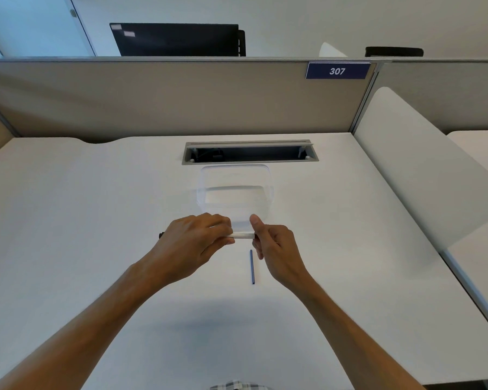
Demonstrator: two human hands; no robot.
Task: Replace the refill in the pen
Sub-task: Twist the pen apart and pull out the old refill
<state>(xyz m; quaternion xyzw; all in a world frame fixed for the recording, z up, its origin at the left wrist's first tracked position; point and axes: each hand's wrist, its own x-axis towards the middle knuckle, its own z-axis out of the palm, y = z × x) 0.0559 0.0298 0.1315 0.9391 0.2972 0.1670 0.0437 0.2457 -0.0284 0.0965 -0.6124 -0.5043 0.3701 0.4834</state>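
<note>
A white pen (244,236) is held level above the white desk (68,206), between both hands. My left hand (193,240) is closed around its left part, and a dark tip sticks out past the hand at the left. My right hand (276,249) pinches the pen's right end with thumb and fingers. A thin blue refill (252,266) lies loose on the desk just below the hands, pointing towards me.
A clear plastic container (235,190) stands just beyond the hands. Behind it is an open cable slot (250,152) in the desk. A beige partition (152,97) closes the back, and a white divider panel (423,167) bounds the right side.
</note>
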